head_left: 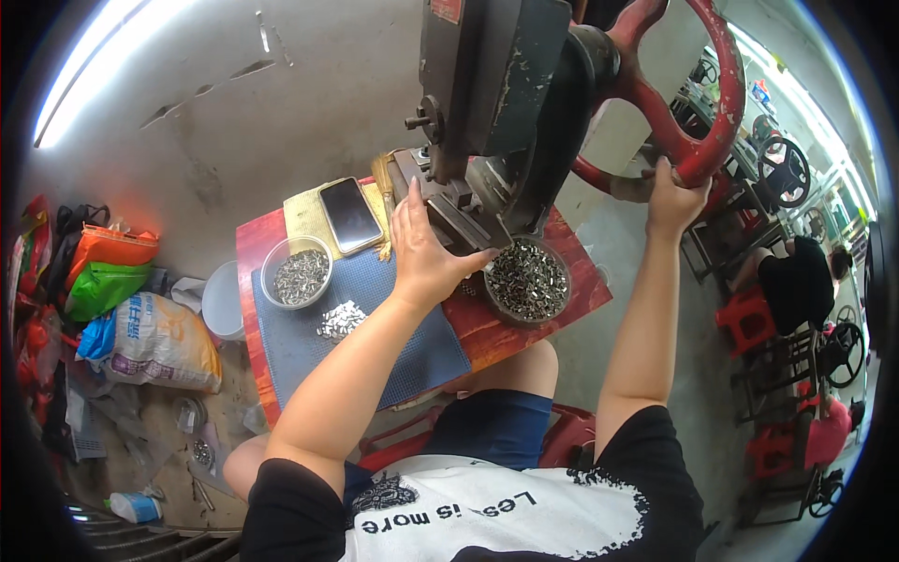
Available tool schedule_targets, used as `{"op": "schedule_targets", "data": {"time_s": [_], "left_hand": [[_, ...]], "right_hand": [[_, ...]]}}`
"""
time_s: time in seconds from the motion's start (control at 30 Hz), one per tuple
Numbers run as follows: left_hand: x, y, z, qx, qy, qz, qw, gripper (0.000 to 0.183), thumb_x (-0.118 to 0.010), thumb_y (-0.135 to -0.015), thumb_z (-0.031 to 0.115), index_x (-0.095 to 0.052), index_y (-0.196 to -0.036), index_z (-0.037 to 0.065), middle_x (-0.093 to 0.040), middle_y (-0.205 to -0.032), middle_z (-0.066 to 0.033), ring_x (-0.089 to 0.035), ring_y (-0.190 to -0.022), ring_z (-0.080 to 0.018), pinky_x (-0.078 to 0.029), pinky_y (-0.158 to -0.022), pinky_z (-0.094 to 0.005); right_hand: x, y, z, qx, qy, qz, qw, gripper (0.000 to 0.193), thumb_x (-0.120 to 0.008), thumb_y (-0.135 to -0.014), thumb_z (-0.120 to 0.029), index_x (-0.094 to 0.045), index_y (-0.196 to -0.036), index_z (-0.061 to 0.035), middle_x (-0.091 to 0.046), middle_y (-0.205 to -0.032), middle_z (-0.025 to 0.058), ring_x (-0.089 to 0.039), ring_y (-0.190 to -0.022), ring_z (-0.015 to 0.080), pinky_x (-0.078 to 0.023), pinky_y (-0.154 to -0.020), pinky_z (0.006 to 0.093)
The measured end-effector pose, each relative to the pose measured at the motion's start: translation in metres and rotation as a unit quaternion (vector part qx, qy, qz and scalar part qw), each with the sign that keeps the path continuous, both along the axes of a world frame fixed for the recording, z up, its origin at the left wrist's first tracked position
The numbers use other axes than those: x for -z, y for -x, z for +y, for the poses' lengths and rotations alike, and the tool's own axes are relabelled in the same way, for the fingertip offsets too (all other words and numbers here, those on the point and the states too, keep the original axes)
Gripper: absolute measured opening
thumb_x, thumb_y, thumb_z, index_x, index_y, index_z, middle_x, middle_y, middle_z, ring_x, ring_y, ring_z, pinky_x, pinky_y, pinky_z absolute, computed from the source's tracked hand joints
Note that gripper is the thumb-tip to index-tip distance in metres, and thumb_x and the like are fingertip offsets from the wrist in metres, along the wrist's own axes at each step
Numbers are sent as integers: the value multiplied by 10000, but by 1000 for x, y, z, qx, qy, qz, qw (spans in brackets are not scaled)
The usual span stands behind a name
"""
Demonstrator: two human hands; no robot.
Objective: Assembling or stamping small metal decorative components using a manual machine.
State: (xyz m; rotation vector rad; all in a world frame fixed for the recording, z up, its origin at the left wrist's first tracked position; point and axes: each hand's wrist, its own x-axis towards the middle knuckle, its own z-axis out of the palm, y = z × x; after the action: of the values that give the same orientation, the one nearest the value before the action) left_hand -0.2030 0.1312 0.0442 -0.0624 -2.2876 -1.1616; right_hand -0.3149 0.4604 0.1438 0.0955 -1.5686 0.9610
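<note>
In front of me stands a dark grey hand press (524, 84) with a red handwheel (726, 75) on its right. My right hand (676, 199) is closed round the lower rim of that wheel. My left hand (423, 255) rests at the metal die block (459, 223) under the ram, its fingers stretched up along the left and its thumb reaching across the front. I see nothing held in it, though its palm side is partly hidden. Just right of the thumb, a clear round tub (532, 317) holds many small dark metal pieces.
On the red table (260, 245) lie a blue mat (412, 351), a pile of small silvery pieces (342, 319), a bowl (272, 272) of metal parts, a phone (351, 215) and a brush (384, 178). Sacks (164, 342) fill the left floor; other people sit at presses far right.
</note>
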Motion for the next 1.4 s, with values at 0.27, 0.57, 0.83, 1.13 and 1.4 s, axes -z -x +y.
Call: {"op": "schedule_targets", "data": {"time_s": [0.27,0.57,0.83,1.13,1.4], "left_hand": [[-1,53,-35,79,-12,-29,996,1443,-969,-506,416,-100,-1540,-91,-449,-1401,-248,-403,-1343,-385,-310,-1156,-435],[-3,73,-39,100,-29,-69,992,1433,-965,-499,413,-116,-1551,-61,-440,-1449,-276,-397,-1363,-406,-317,-1163,-435],[-1,74,-44,79,4,-74,994,1469,-954,-495,444,-70,-1553,-65,-440,-1449,-285,-382,-1374,-424,-244,-1195,-457],[-2,4,-9,-6,34,-49,998,1412,-938,-531,466,-109,-1534,-83,-406,-1416,-283,-327,-1384,-415,-206,-1191,-477],[-10,3,-9,2,41,1,999,1356,-935,-539,462,-171,-1523,-74,-417,-1406,-279,-345,-1372,-416,-184,-1196,-481]], "right_hand": [[-145,-24,13,-34,-45,-250,967,211,-718,-824,-106,-623,-973,9,-614,-679,54,-616,-516,167,-520,-492,321],[-150,-12,20,-104,-33,-212,971,153,-734,-798,-69,-636,-910,-30,-618,-707,36,-584,-543,140,-488,-521,284],[-43,-13,-17,-149,100,-7,984,190,-657,-788,52,-602,-970,55,-620,-664,95,-603,-490,186,-517,-471,307],[-54,-17,-14,-129,120,-34,984,144,-654,-775,44,-608,-911,61,-639,-715,101,-600,-496,185,-524,-467,318],[-7,-10,-35,-145,172,34,974,324,-694,-776,26,-582,-1079,28,-662,-809,81,-646,-576,159,-526,-543,298]]}}
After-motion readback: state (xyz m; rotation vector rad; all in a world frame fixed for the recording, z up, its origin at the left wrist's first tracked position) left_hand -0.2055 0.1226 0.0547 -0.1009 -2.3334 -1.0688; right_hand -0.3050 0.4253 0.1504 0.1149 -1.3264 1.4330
